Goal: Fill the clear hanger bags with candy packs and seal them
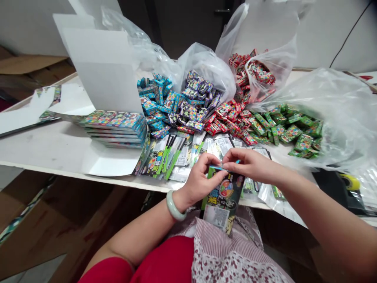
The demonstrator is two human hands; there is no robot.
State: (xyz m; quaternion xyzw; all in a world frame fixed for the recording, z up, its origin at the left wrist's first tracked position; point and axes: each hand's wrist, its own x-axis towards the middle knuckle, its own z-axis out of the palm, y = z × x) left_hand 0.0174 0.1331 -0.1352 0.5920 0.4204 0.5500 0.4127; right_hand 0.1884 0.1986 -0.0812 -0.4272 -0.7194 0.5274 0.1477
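A dark printed pouch (225, 196) hangs upright at the table's front edge, above the patterned apron. My left hand (204, 177), with a pale green bangle at the wrist, pinches its top edge. Thumb and fingers of my right hand (244, 163) are closed at the same top edge, touching the left fingertips. A bit of blue shows between the hands at the pouch's opening; what it is I cannot make out. Flat printed pouches (159, 159) lie spread on the table just behind the hands.
Piles of small blue packets (156, 100), purple packets (190, 110), red packets (232, 118) and green packets (304, 133) lie behind, beside clear plastic bags (330, 98). At left, an open white box (113, 163) holds stacked printed packs (118, 127). Yellow tape (350, 182) sits at right.
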